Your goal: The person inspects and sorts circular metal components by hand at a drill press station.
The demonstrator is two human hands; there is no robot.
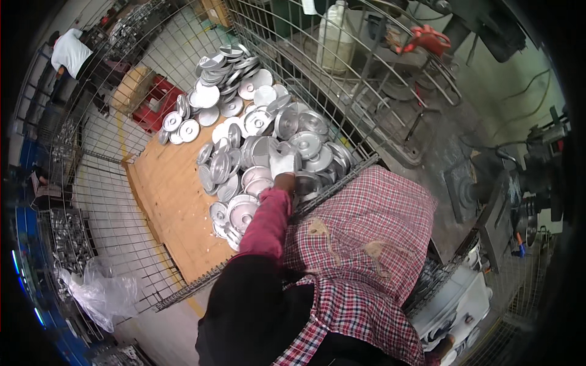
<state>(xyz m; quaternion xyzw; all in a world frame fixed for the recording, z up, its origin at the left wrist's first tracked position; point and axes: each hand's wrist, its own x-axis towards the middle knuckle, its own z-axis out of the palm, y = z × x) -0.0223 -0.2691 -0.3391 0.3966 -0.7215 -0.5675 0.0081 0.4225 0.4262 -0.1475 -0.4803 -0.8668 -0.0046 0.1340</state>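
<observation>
My left hand [282, 161], in a white glove, reaches into a wire cage among many round silver metal discs [306, 144]. Its fingers are bent around the edge of one disc [262, 150], partly hidden by the glove. The discs have raised rims and hubs; they lie heaped and tilted on one another. Low at the right, my right hand [449, 343] shows only in part beside my apron, close to pale metal pieces [467, 299]. Its fingers are too hidden to read.
A wooden board [162, 183] forms the cage floor, with wire mesh walls [104, 244] around it. A plastic bag [104, 293] hangs at the left. Beyond the mesh are a white jug [336, 39], red gloves [427, 39], a red crate [155, 104] and another person [72, 53].
</observation>
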